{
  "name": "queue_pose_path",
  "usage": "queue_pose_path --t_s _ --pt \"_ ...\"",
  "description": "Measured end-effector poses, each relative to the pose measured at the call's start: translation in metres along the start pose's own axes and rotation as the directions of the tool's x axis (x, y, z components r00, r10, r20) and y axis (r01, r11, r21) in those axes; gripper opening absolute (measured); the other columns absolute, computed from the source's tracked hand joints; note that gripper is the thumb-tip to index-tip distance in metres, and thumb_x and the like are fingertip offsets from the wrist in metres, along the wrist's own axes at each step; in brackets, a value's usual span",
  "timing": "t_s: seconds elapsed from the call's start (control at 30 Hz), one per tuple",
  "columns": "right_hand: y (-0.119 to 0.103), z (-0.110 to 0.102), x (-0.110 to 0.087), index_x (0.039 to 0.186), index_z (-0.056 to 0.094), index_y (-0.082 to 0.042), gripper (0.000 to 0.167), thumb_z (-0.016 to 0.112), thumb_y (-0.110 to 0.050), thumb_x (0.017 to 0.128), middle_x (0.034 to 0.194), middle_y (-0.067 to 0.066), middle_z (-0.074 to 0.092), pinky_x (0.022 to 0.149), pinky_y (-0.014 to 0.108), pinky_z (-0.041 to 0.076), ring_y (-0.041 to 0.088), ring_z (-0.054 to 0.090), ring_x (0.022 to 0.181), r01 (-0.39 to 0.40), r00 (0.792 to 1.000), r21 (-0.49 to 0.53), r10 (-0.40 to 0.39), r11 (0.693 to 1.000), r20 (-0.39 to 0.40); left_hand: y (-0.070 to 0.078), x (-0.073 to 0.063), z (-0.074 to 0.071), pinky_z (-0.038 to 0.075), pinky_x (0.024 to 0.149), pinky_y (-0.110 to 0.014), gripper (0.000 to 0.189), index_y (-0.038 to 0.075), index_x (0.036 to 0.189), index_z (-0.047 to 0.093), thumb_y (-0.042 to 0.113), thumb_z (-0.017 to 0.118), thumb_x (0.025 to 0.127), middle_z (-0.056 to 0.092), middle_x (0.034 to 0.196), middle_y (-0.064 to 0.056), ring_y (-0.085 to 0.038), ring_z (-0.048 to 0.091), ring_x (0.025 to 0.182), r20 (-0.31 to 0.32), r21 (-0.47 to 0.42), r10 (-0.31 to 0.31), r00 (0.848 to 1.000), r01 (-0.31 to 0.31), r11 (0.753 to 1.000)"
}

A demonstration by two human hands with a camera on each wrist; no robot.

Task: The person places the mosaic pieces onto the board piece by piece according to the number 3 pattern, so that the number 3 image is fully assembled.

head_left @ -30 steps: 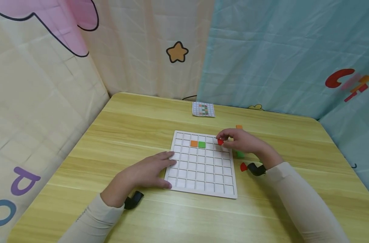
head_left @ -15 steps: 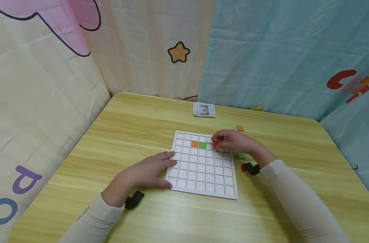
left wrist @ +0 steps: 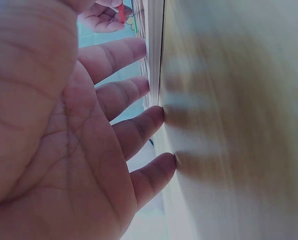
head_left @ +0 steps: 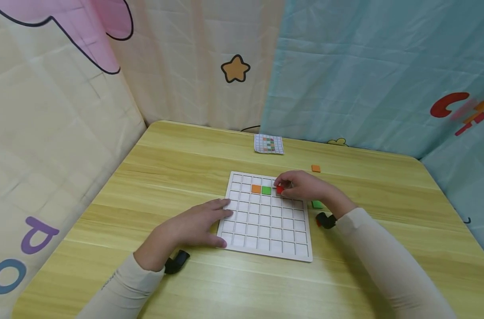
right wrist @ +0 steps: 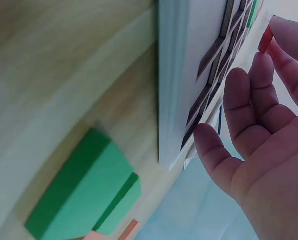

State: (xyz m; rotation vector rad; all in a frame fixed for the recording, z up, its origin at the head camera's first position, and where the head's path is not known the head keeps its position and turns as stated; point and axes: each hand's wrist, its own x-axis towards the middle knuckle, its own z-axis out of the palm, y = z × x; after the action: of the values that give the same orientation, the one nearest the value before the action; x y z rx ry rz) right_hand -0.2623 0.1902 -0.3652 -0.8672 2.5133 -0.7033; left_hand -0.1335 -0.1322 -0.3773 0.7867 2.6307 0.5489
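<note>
My right hand (head_left: 306, 185) pinches a small red tile (head_left: 279, 189) between thumb and index finger, low over the far part of the white grid board (head_left: 262, 232). In the right wrist view, the red tile (right wrist: 265, 40) shows edge-on at the fingertips and the other fingers are bent. An orange square tile (head_left: 256, 189) and a green square tile (head_left: 267, 190) sit side by side in the board's second row, just left of the red one. My left hand (head_left: 194, 223) lies with fingers spread at the board's left edge, fingertips on its rim and the table.
A printed card (head_left: 268, 144) with a coloured grid pattern lies behind the board. Right of the board are an orange tile (head_left: 315, 168) and green pieces (right wrist: 79, 185). Another red piece (head_left: 318, 223) is mostly hidden by the black wrist mount (head_left: 326, 220). Curtains enclose the table.
My right hand has moved left across the board with the red tile, closer to the green tile. The left hand has stayed in place.
</note>
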Motion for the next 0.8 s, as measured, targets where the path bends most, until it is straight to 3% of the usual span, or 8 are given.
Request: queue_pose_path --t_s 0.8 --pt "-0.0069 0.0061 0.0092 0.115 0.067 -0.011 0.02 0.065 -0.008 0.096 0.097 0.001 0.062 0.081 0.037 0.045 0.021 0.053 0.089 -0.038 0.998 -0.03 0.04 0.999 0.057 0.0005 0.0001 -0.0001 0.025 0.116 -0.043 0.078 0.014 0.148 0.048 0.044 0.079 0.083 0.025 0.162 -0.004 -0.025 0.02 0.149 0.002 0.007 -0.005 1.0 0.005 1.0"
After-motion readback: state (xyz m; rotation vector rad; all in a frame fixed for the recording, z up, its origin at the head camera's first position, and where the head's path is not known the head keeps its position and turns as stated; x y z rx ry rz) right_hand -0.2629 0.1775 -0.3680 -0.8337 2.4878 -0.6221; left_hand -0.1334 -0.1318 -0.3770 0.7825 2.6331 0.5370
